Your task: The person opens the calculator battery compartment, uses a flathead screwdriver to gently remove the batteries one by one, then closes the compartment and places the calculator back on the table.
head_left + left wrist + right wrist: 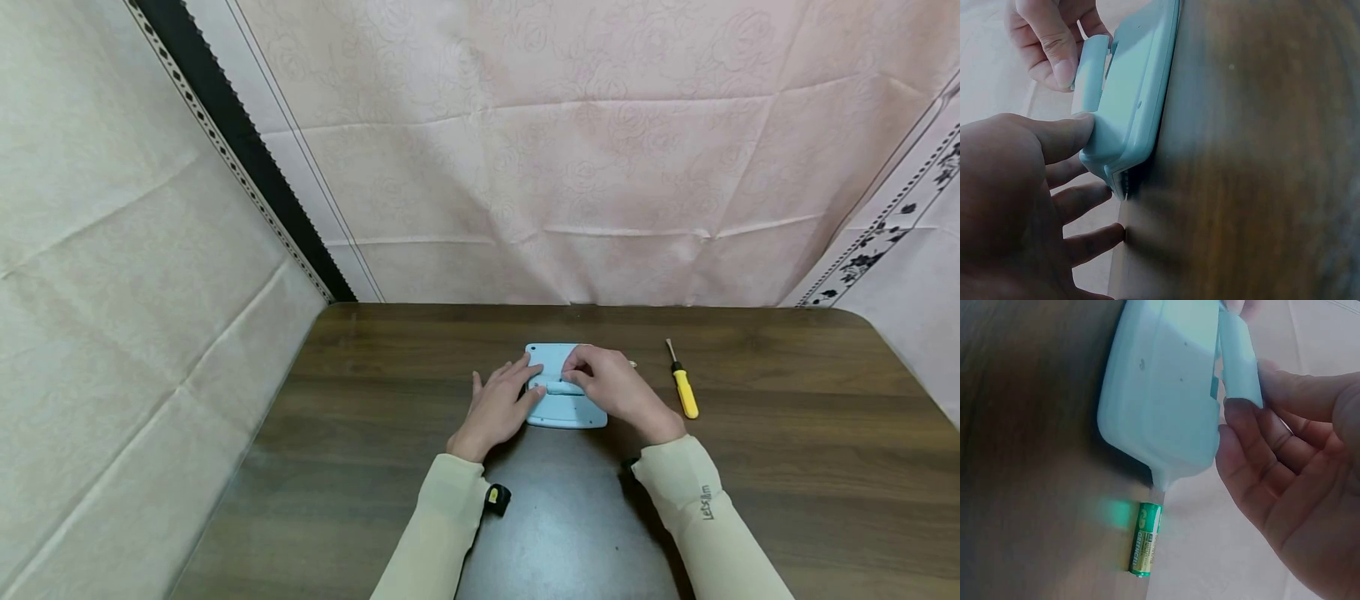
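A light blue plastic device [566, 410] lies with its back up on the table. Its narrow battery cover [1240, 359] is raised from the back at an angle. My right hand [611, 387] pinches this cover between thumb and fingers at its right end. At the device's left side, my left hand [495, 412] presses with thumb and fingertips on the back and edge, its other fingers spread loosely. A green battery [1145, 540] lies on the table beyond the device, mostly behind my right hand in the head view. The inside of the battery compartment is hidden.
To the right lies a screwdriver [683, 388] with a yellow and black handle, its tip pointing away from me. The brown wooden table [360, 467] has rounded far corners. Pale patterned cloth [570, 167] hangs behind and beside it.
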A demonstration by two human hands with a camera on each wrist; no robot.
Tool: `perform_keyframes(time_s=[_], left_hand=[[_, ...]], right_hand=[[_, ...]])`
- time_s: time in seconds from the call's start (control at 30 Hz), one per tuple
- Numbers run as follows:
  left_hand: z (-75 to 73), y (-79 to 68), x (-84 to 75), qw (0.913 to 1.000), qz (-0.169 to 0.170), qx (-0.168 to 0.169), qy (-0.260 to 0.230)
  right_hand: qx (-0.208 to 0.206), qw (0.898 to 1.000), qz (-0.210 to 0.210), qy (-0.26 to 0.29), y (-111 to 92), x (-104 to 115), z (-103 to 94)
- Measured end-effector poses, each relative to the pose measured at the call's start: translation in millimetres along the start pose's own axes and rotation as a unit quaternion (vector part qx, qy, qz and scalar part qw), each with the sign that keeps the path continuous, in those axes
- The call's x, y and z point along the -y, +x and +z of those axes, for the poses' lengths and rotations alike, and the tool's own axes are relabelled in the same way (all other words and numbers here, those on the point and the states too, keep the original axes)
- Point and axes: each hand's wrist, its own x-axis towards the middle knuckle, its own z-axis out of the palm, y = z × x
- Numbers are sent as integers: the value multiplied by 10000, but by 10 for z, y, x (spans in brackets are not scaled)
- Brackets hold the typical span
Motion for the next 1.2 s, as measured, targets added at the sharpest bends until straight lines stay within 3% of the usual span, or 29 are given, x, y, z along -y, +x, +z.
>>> perform_keyframes(time_s=[0.77, 1.2], left_hand=[[3, 20, -2, 10000, -17, -20, 55], [-2, 12, -7, 10000, -16, -34, 14]], right_hand=[[113, 9996, 214, 115, 8, -9, -14], [54, 9999, 92, -124, 17, -32, 5]])
